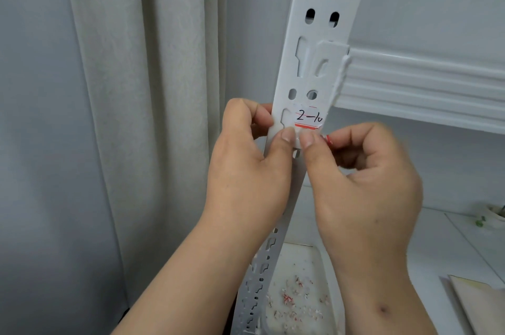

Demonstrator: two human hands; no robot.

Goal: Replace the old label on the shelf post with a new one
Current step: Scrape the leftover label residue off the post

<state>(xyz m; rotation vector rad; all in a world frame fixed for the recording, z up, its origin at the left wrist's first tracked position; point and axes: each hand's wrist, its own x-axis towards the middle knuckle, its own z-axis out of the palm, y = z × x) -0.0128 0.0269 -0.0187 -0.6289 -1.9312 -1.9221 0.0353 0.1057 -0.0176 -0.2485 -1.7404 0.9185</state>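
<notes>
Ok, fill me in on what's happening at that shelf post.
A person is working on the label marked "2-10" stuck on the white post. The left hand grips the post beside the label, thumb pressed at its lower edge. The right hand pinches a torn red-and-white scrap at the label's bottom corner. The label is mostly on the post. Paper shreds lie in a tray below.

white post (306, 66), red-striped white label (308, 118)
</notes>
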